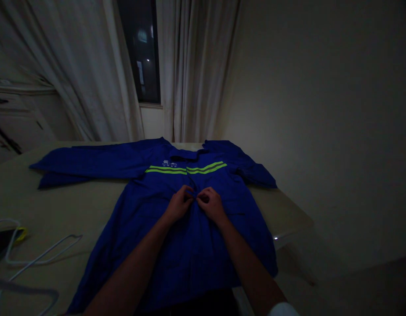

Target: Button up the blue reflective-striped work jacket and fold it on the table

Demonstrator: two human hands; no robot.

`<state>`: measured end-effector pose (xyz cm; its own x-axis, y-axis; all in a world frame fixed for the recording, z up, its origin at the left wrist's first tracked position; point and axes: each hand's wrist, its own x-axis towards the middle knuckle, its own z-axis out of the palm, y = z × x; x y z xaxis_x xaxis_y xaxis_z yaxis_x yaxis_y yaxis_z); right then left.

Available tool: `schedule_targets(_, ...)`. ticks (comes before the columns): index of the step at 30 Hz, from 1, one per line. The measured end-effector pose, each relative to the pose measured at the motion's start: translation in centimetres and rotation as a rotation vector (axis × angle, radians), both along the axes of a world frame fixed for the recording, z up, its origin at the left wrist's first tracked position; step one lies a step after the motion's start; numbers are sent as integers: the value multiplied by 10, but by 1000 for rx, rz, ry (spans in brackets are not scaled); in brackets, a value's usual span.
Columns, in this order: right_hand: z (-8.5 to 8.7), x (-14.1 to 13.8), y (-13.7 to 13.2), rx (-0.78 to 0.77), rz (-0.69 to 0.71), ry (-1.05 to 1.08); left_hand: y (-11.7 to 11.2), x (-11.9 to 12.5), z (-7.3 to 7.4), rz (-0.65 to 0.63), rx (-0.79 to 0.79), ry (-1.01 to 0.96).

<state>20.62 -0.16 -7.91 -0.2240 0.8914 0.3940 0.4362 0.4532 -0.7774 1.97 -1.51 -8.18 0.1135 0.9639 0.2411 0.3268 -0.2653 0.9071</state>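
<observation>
Blue work jacket lying flat and face-up on a pale surface, sleeves spread sideways, with two lime reflective stripes across the chest. The left hand and right hand, both curled nearly closed and almost touching, pinch the fabric at the front opening just below the stripes. White hangers lie on the surface to the left of the jacket; pale curtains hang beyond.
</observation>
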Motion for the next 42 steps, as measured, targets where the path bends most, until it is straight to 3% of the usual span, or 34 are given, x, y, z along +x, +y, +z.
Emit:
schedule_targets(11,9,-1,-6,42,16,2,5,4,-1,113,-43,-149)
schedule_targets(16,4,-1,-5,-107,-53,62,7,2,-1,100,-104,-235)
schedule_targets(21,-2,1,0,-253,12,192,4,3,5,48,-106,-237)
schedule_targets(30,-4,1,5,-292,40,324,8,4,0,72,-89,-300)
schedule_targets(38,0,-5,1,-220,-56,171,8,6,0,48,-27,-296)
schedule_targets(42,1,-2,1,-301,-3,191,8,7,-4,30,-17,-266)
